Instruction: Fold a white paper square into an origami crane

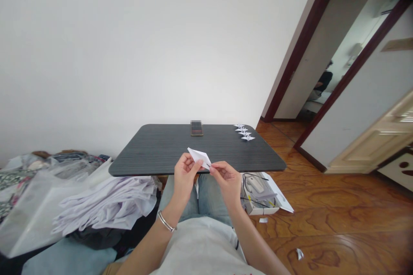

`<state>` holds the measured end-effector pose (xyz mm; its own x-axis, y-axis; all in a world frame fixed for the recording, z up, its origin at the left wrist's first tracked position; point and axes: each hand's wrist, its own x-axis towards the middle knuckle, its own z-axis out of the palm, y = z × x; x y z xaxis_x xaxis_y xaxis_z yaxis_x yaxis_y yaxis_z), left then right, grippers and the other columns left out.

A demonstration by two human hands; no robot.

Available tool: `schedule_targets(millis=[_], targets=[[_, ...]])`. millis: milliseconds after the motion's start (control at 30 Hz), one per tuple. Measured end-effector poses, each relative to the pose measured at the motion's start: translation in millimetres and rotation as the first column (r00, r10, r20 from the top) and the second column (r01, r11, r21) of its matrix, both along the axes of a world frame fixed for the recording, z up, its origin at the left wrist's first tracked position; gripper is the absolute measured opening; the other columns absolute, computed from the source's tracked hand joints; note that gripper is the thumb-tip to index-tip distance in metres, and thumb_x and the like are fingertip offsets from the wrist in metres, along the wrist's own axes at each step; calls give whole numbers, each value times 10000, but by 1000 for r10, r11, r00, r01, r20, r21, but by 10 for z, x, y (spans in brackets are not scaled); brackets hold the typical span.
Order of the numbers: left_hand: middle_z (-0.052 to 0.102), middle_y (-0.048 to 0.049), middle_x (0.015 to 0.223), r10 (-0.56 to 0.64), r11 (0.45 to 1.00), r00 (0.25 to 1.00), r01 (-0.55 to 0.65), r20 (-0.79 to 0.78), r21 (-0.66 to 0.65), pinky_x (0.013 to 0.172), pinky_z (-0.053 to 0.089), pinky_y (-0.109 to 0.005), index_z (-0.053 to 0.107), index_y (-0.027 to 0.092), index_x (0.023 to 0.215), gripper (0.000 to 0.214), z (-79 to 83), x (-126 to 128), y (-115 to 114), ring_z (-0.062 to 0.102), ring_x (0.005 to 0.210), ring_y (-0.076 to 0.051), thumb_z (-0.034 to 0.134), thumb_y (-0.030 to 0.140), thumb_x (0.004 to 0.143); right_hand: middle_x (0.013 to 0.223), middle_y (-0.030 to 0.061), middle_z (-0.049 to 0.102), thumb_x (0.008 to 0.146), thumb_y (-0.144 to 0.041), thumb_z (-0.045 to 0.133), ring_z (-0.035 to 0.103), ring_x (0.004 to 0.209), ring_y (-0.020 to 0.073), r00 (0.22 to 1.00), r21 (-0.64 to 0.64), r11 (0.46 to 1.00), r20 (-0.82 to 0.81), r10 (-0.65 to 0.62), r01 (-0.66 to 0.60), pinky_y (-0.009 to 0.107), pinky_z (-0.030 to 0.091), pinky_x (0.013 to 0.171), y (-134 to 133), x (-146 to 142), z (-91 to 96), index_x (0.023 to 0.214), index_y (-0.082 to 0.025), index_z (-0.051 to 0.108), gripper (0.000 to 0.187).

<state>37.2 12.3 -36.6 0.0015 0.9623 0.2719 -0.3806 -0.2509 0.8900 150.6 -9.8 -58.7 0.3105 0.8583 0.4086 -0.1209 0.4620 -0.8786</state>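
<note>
White shirt [206, 249] fills the bottom edge, both forearms run up from it. Silver bangle [165, 221] on the left wrist.

Left hand [184, 172]: fingers curled, thumb and fingertips pinching the left part of a folded white paper piece [199, 156]. Right hand [226, 176]: pinching the same piece at its right tip, remaining fingers tucked in. Both hands have it gripped.

Folded white paper piece: pointed, flat-ish, partly folded, held in the air just above the near edge of the dark table [155, 150], about mid-width. Can't tell whether it touches the tabletop.

Relative to the table:
- phone [196, 128] lies at the far edge, centre, screen blurred
- row of small folded paper figures [244, 132] at the far right corner, lined up along the right side, well apart from the hands
- jeans [206, 193] below the near edge, between the forearms
- loose pile of white sheets [106, 202] left of the near edge, lower than the top
- clear plastic bag [29, 206] further left, next to that pile
- open white box [258, 193] with black cables on the floor under the near right corner
- paper scraps [300, 253] on the wood floor [338, 210], right of the table
- open doorway beyond the far right corner, a seated person [322, 84] in the room behind it
</note>
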Motion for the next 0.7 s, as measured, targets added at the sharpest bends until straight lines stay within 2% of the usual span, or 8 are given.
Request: schedule_targets(millis=[333,533,700], targets=[[614,6,713,0,1000,1000,1,21,-16,592,501,-198,515,145,742,231,0,-7,-17,597,639,-99,697,261,662,673,9,616,681,-196,666,545,626,136,998,10,999,49,33,-33,248,429,572,15,29,-2,677,-191,677,13],[624,-5,735,-33,999,999,33,4,-1,615,513,-209,506,145,746,217,-23,-14,-12,607,667,-105,682,256,683,621,-7,604,672,-215,670,515,570,120,998,-47,998,-22,51,-52,246,418,563,43,49,-3,665,-183,669,32],[622,-10,743,-9,1000,1000,9,-1,-13,624,523,-218,505,146,749,213,-26,0,-15,605,667,-106,673,262,688,626,8,615,656,-233,685,527,597,132,993,-83,995,-106,55,-64,256,439,580,46,32,-3,655,-173,667,63]])
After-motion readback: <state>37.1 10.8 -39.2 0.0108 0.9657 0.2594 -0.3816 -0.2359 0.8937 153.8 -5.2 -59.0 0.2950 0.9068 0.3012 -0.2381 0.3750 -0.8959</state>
